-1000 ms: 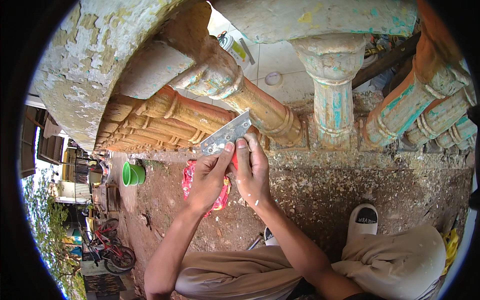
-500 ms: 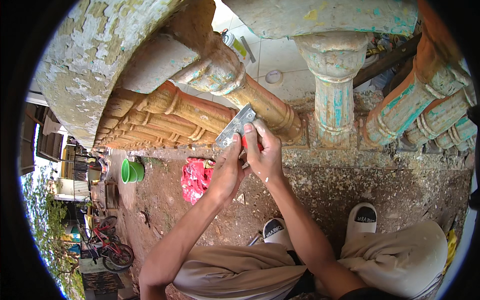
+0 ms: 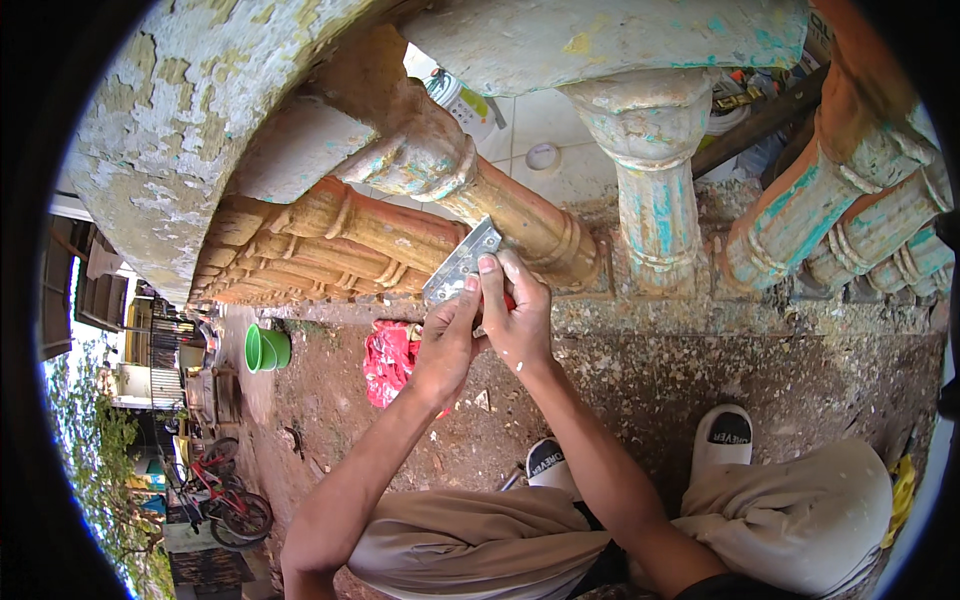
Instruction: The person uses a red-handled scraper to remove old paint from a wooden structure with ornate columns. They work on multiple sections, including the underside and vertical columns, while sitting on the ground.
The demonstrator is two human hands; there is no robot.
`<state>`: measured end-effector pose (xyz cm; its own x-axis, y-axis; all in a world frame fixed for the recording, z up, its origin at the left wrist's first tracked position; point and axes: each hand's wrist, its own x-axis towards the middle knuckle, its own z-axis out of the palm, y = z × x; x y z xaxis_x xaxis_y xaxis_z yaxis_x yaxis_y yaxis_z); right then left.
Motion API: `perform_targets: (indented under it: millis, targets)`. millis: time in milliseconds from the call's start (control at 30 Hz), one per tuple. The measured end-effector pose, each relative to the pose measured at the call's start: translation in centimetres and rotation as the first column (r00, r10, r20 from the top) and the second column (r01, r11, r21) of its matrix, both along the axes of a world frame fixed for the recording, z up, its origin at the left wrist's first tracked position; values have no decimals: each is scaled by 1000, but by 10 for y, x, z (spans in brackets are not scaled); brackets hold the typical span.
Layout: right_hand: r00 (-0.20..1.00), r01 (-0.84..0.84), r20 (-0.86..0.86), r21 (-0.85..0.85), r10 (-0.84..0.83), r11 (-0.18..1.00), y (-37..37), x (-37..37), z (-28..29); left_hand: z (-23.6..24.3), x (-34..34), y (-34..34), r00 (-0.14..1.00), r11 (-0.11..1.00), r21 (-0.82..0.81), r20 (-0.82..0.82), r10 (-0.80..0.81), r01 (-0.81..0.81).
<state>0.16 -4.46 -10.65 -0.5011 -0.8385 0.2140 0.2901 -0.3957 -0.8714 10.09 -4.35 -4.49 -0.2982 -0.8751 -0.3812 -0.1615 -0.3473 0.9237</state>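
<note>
Both hands grip a paint scraper with a wide metal blade point(image 3: 459, 266) and a bit of red handle showing. My left hand point(image 3: 446, 342) is closed at the blade's lower end, its thumb pressed on the metal. Closed around the red handle is my right hand point(image 3: 518, 312), with pale paint flecks on its skin. The blade lies in front of an orange-brown baluster point(image 3: 525, 215); I cannot tell whether its edge touches it. Peeling white and turquoise paint marks another baluster point(image 3: 658, 205) to the right.
A flaking rail point(image 3: 150, 150) slants overhead at left. Paint chips litter the dirt ground point(image 3: 640, 390). A crumpled red cloth point(image 3: 390, 360) and a green bucket point(image 3: 266, 347) lie to the left, a bicycle point(image 3: 235, 505) farther off. Behind the balusters stands a white pail point(image 3: 462, 105).
My hands and the scraper have shifted slightly left and down in the picture. The balusters have also slid a little left as the view moved. The grip looks the same.
</note>
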Motion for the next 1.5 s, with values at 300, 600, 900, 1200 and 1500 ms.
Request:
perform_targets:
  millis: [300, 600, 900, 1200, 1500]
  targets:
    - [992, 19, -120, -86, -29, 996, -13, -7, 17, 16, -7, -3, 993, 994, -74, -92, 74, -81]
    - [997, 34, -72, -3, -34, 999, -5, -5, 16, 10, -2, -4, 995, 997, -41, -75, 63, -66]
    - [997, 51, -63, 6, -50, 999, 1, -8, 24, 11, -6, 0, 997, 997, 15, 38, 74, -75]
    - [999, 47, 6, -114, -46, 992, -8, 2, 32, 22, -4, 4, 987, 958, -258, 61, 149, -129]
    - [963, -163, 220, 14, 156, 986, 5, 0, 32, 21, 1, 5, 938, 936, -350, 333, 93, 31]
